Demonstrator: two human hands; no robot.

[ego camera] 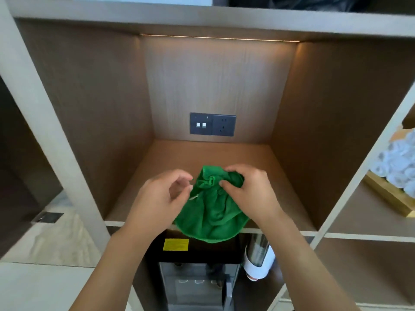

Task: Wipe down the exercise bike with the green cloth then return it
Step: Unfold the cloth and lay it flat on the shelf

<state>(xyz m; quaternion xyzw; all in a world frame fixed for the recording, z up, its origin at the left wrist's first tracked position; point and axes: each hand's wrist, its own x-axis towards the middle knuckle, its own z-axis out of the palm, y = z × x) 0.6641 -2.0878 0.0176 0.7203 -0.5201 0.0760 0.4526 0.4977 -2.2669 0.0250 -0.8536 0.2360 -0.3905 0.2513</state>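
Observation:
The green cloth (213, 212) is bunched up and hangs at the front edge of a wooden shelf compartment (202, 153). My right hand (244, 189) pinches the cloth's top folds between thumb and fingers. My left hand (164, 194) is just left of the cloth with its fingers curled near the cloth's edge; whether they grip the fabric is unclear. The cloth's lower part droops below the shelf edge. No exercise bike is in view.
A dark socket and switch panel (213, 124) sits on the compartment's back wall. Below the shelf stands a black water dispenser (193, 265) with a cup holder (258, 257) at its right. Rolled white towels (397, 164) lie in a tray on the right shelf.

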